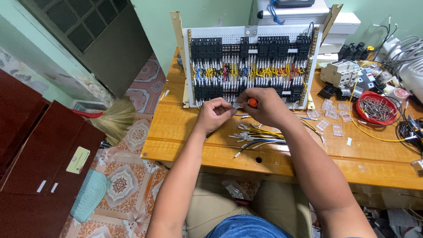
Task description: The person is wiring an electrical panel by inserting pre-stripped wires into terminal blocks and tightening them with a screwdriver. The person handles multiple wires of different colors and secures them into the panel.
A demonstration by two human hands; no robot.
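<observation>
Your two hands meet in the middle of the frame, just below the big white panel [251, 66]. Your right hand [264, 105] is closed around a small screwdriver with an orange handle [252, 102]. Only the orange end pokes out between your fingers. Your left hand [214, 113] is curled, and its fingertips pinch something small and pale beside the screwdriver. It is too small to tell what it is.

The panel stands upright on the wooden table [185, 132], in the upper middle of the frame. It has rows of black blocks and lots of yellow, red and blue wires across it.

Just below your hands, a loose bunch of short wires [257, 135] lies flat on the table. They are white, yellow and black.

At the right side of the frame sits a red bowl [362, 115] full of small metal screws. Between the bowl and your right hand lie a few little clear plastic pieces [328, 115]. A straw broom [115, 118] leans at the left, over the patterned floor.
</observation>
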